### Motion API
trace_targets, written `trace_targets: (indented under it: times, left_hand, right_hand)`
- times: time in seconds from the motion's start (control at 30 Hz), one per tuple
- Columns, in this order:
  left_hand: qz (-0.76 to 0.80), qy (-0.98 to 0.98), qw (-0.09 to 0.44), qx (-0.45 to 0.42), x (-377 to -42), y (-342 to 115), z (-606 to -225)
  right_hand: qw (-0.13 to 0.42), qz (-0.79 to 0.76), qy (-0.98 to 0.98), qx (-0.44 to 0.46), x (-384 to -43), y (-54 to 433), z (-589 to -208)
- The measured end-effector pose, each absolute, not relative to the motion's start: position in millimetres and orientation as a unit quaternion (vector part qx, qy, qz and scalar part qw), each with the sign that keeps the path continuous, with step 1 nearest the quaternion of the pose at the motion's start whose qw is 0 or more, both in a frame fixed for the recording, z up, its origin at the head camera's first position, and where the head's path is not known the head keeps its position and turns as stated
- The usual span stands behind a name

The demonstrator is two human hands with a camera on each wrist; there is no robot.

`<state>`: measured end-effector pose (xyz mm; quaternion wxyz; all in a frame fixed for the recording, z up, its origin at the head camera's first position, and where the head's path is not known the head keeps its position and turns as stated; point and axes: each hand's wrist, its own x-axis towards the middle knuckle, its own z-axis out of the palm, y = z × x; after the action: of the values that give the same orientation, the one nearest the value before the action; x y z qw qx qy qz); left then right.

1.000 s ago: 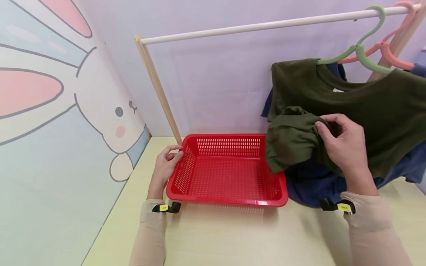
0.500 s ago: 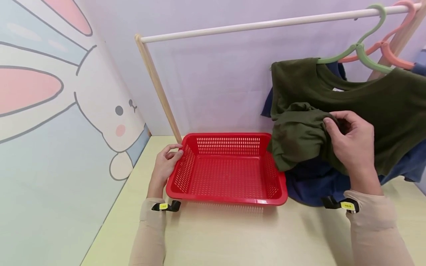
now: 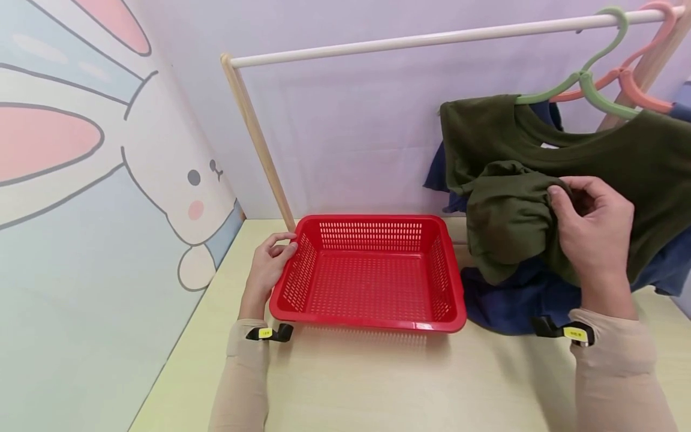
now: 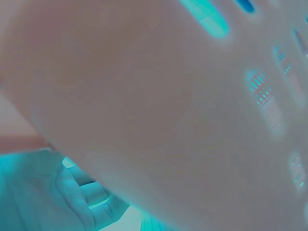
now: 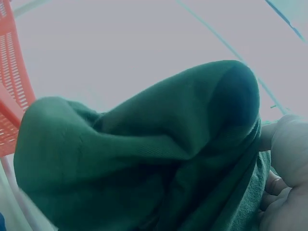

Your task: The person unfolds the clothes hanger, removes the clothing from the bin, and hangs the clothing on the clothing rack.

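My left hand (image 3: pixel 268 264) grips the left rim of a red plastic basket (image 3: pixel 367 326), its thumb over the edge. In the left wrist view the basket's slotted wall (image 4: pixel 159 110) fills most of the picture, blurred, with the left hand (image 4: pixel 57 192) at the lower left. A dark green sleeveless shirt (image 3: pixel 610 174) hangs from a green hanger (image 3: pixel 604 105). My right hand (image 3: pixel 596 225) pinches a bunched-up part of dark green cloth (image 3: pixel 510 219) in front of it. In the right wrist view that cloth (image 5: pixel 139 159) stands in a loose fold, the fingers partly hidden behind it.
Behind the green shirt hangs a dark blue garment (image 3: pixel 502 300), under a pink hanger (image 3: pixel 637 90). Both hangers hook over a white rod (image 3: pixel 405 45) on wooden posts (image 3: pixel 259 138). A wall with a rabbit drawing (image 3: pixel 178 174) borders the pale table (image 3: pixel 378 384).
My right hand has drawn the green cloth rightward, off the basket's right edge, so that the rim there now shows. The left hand and the basket have stayed put.
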<state>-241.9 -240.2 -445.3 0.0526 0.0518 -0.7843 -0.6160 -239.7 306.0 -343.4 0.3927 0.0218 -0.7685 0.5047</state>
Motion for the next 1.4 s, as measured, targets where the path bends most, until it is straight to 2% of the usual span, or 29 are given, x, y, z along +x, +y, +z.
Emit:
trace_targets:
  times: [0.47, 1.4]
  left_hand:
    - [-0.614, -0.786, 0.046, 0.060, -242, -238, -444]
    - [-0.614, -0.786, 0.048, 0.052, -243, -239, -445]
  right_hand:
    - [0.394, 0.534, -0.748, 0.009, -234, 303, -336]
    - [0.360, 0.560, -0.746, 0.010, -234, 290, -336]
